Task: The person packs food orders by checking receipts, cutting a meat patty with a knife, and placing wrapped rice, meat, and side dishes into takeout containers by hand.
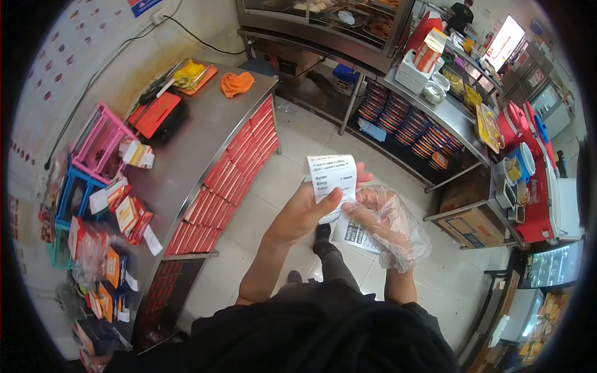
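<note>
My left hand [305,211] pinches a printed paper receipt [333,177] between thumb and fingers, in the middle of the head view. The receipt's upper part stands up, with lines of black print. My right hand [379,217] wears a loose clear plastic glove [407,239] and is closed on the lower part of the paper. That lower end, with a dark printed block, hangs beneath my fingers. Both hands are in front of my body, above the tiled floor.
At left, a steel table [217,124] carries an orange cloth [236,84], a pink basket [99,143] and several food boxes [132,217]. Red flat boxes [230,174] are stacked below. A glass food cabinet [336,18] stands ahead; a counter [435,105] runs right. A person [461,15] is far back.
</note>
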`<state>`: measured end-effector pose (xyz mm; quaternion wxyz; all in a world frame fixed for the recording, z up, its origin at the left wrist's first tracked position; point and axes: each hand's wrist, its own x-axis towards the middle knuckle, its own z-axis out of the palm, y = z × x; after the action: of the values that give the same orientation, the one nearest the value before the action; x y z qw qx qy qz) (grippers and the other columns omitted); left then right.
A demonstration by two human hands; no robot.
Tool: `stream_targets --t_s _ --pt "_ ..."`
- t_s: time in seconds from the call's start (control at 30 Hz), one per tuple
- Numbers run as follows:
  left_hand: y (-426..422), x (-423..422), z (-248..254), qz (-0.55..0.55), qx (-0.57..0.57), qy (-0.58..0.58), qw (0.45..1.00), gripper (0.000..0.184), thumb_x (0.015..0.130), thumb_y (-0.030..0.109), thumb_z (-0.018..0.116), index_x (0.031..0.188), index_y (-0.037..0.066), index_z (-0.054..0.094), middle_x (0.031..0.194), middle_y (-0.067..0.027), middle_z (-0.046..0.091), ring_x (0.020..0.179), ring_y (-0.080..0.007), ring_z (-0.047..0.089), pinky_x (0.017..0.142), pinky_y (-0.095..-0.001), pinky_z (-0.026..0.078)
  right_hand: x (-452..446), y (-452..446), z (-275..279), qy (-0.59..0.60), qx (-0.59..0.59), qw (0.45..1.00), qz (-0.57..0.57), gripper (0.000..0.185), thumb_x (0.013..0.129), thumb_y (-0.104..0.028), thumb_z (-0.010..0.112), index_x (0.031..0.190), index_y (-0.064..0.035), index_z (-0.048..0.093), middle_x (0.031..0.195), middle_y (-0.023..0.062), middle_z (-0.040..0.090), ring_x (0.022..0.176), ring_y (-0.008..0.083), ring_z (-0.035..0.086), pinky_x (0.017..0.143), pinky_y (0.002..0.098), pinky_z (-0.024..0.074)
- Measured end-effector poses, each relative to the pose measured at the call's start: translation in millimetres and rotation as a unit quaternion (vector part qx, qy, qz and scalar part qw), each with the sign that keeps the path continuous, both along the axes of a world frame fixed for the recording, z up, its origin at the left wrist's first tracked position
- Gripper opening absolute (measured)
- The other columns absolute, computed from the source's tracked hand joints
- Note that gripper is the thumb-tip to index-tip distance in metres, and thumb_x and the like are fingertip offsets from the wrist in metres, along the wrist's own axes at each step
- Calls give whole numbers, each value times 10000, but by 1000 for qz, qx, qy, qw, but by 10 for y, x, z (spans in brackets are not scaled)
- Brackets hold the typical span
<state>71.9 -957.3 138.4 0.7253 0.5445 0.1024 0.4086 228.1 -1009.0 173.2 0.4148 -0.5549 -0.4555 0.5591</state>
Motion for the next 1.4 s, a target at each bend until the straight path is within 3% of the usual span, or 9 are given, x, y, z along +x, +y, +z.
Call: stream_targets --t_s 0.13,0.3,0.4,0.6,0.7,0.77,1.1,1.23,1.4 --pt "805 379 90 -17 -173 -66 983 527 935 274 404 1386 80 211 1241 -194 469 994 -251 568 819 -394 498 216 545 -9 9 -27 1000 2 153 788 -177 664 805 -28 630 697 22 617 569 62 551 501 197 426" --pt "1682 677 199 7 -204 -158 966 480 948 242 383 1389 136 226 1083 -136 555 749 -177 576 682 -335 513 609 1260 -129 3 -15 999 41 161 779 -179 673 788 -25 630 675 29 610 558 73 549 503 213 421" --pt "2087 775 178 3 -223 -204 953 414 950 252 394 1317 64 357 944 -91 560 585 -127 496 551 -274 413 694 1642 -175 -36 11 997 64 168 780 -183 674 761 -23 627 654 28 601 563 74 544 512 230 419" --pt "2863 846 65 -10 -242 -262 934 309 944 225 410 1178 31 472 895 -55 559 561 -108 457 545 -258 395 823 2264 -55 -157 61 983 73 168 799 -177 655 743 -22 621 665 28 596 585 64 534 520 227 416" --pt "3258 870 113 -16 -264 -285 922 280 941 218 417 1143 37 489 877 -42 551 569 -104 443 545 -253 387 874 2421 47 -24 -19 999 42 121 812 -158 638 793 -40 617 688 6 588 592 56 522 516 204 410" --pt "3409 881 203 -36 -275 -287 917 271 939 216 420 1130 39 497 863 -37 554 580 -101 433 548 -253 386 888 2515 12 53 85 985 -139 94 824 -145 623 861 -64 593 716 -26 566 603 42 510 511 180 402" --pt "3617 1330 278 7 -122 -17 992 367 929 317 454 1116 5 504 884 -74 590 633 -117 532 589 -272 454 984 3092 163 31 233 919 -317 75 866 -136 573 870 -78 527 773 -43 507 714 25 442 603 181 361" --pt "3503 1545 60 -5 -56 26 998 434 897 382 509 1102 0 530 859 -16 594 811 -81 546 741 -239 440 1001 3310 -41 87 315 884 -335 88 860 -56 571 922 -78 512 829 -36 515 752 29 465 652 174 387" --pt "3390 1664 39 76 56 31 995 433 899 324 529 1191 6 490 1178 -40 435 1005 -56 456 820 -228 398 948 3348 3 112 315 894 -298 96 870 -31 545 931 -73 485 855 -17 521 762 34 477 653 171 397"
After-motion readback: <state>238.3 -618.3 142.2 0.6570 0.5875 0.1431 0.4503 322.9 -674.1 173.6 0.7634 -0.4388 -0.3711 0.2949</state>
